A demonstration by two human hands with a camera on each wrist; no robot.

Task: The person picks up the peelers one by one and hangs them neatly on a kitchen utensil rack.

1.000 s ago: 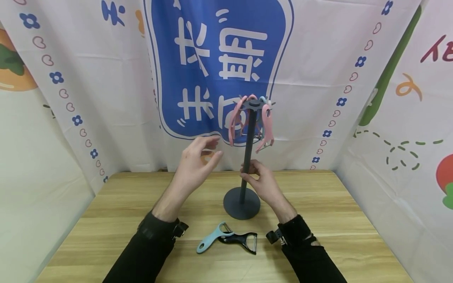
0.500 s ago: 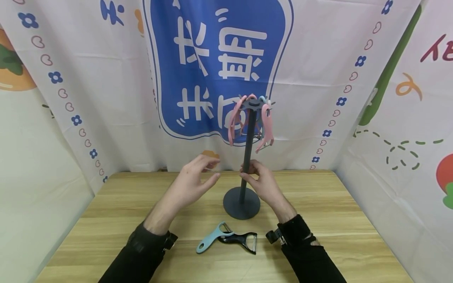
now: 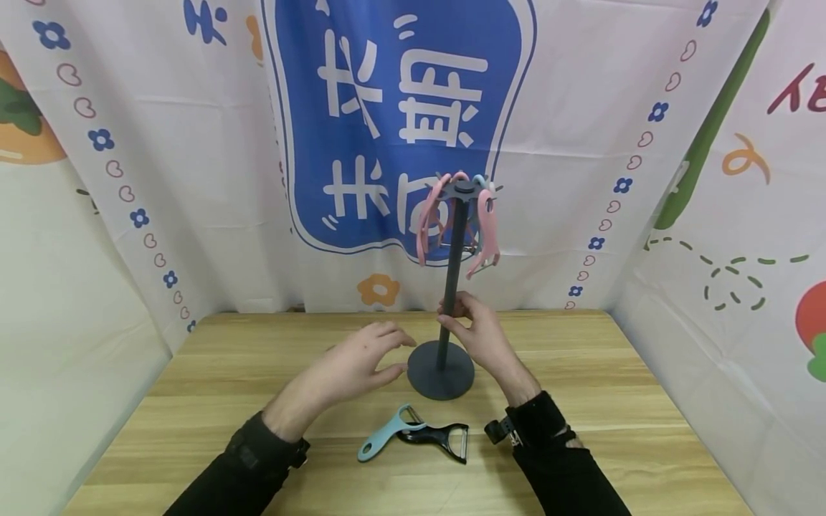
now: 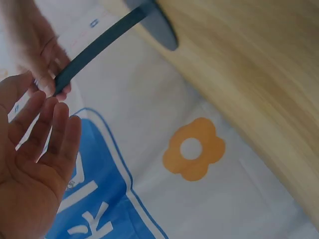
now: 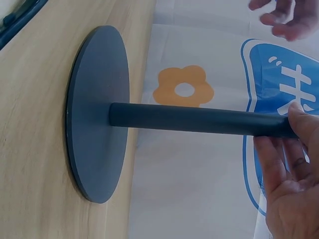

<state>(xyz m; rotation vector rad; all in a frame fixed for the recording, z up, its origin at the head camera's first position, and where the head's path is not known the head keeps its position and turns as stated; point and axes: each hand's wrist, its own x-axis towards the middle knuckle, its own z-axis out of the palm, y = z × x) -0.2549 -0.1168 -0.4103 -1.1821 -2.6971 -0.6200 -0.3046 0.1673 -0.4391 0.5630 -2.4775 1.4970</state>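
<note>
A dark grey stand [image 3: 457, 258] rises upright from its round base [image 3: 431, 380]. Pink peelers [image 3: 488, 228] and light blue ones hang from the hooks around its top. My right hand [image 3: 484, 333] pinches the pole between thumb and fingers, partway up; the right wrist view shows the same grip on the pole [image 5: 199, 119]. My left hand [image 3: 358, 364] is empty, its fingers loosely bent, with the fingertips right by the base's left edge. In front of the base lie a light blue peeler [image 3: 382, 437] and a black peeler [image 3: 439, 434], their ends overlapping.
Everything stands on a wooden table [image 3: 568, 387]. Behind it hangs a white printed cloth [image 3: 568, 186] with a blue panel, and more printed cloth covers both sides. The stand's top is in front of the back cloth.
My left hand has come down from beside the hanging peelers to near the stand's base. The right hand keeps its hold on the pole, and the peelers have not moved.
</note>
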